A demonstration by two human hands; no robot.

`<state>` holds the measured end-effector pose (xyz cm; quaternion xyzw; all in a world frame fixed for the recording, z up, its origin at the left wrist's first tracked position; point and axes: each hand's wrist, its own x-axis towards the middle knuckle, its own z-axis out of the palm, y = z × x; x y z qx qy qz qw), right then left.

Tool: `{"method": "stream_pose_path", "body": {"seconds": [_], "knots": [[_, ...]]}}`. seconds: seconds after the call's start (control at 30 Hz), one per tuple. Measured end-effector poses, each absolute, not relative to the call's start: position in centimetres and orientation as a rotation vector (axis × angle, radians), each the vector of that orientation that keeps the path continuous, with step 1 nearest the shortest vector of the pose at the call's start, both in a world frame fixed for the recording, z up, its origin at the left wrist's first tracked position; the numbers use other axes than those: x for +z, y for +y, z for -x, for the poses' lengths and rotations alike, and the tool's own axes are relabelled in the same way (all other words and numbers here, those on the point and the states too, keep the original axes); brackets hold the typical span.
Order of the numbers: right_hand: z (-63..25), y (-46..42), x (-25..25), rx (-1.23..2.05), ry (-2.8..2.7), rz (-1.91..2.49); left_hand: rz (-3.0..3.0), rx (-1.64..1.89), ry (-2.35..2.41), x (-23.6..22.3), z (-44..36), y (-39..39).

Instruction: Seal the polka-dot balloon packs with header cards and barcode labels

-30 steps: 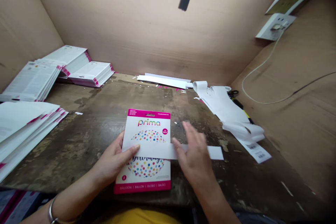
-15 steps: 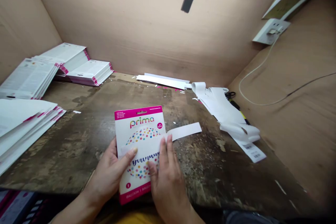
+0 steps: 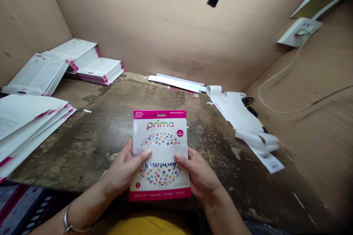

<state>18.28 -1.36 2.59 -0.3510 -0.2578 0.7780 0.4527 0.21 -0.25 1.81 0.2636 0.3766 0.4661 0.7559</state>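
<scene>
Between my two hands is a flat balloon packet (image 3: 161,121) with pink top and bottom bands and a dotted balloon print. A white paper strip (image 3: 162,150) lies across its front, covering part of the lettering; its ends wrap out of sight behind the packet. My left hand (image 3: 125,165) grips the left edge, thumb on the strip. On the opposite edge my right hand (image 3: 201,170) is closed the same way, its thumb pressing near the strip. The fingers of both hands are hidden behind the packet.
Stacks of white printed packets (image 3: 96,69) and loose card sleeves (image 3: 30,125) occupy the table's left side. Curled label strips (image 3: 242,114) run along the right, beside black-handled scissors (image 3: 248,100). White strips (image 3: 176,83) lie at the back wall. A power strip (image 3: 300,32) with a cable hangs right.
The loose right end of the white strip has gone behind the packet. My right hand has shifted from the packet's front to its right edge. The packet now faces me more squarely.
</scene>
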Motion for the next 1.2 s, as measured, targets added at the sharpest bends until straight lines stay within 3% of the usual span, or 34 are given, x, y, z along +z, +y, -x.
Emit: {"method": "stream_pose_path", "body": {"seconds": [0.37,0.6,0.73,0.93,1.07,1.2], "knots": [[-19.7,-1.5,2.0,1.793,-0.420,0.953,-0.400,0.864,0.708,1.2,1.0,-0.3],[-19.3,-1.1,0.2,1.898,-0.363,1.072,-0.436,1.157,1.058,-0.4,0.5,0.6],[-18.7,-0.8,-0.4,1.878,-0.378,1.089,-0.979,1.230,1.309,-0.3,1.4,0.7],[-18.1,-0.2,-0.6,1.863,-0.409,1.144,-2.007,0.967,1.459,-0.6,1.5,1.0],[-17.8,-0.1,-1.2,1.841,-0.443,1.192,-2.292,0.610,1.507,-1.5,0.8,1.3],[-18.1,-0.3,-0.8,1.793,-0.600,1.237,-2.430,0.503,1.484,-1.3,0.6,1.4]]}}
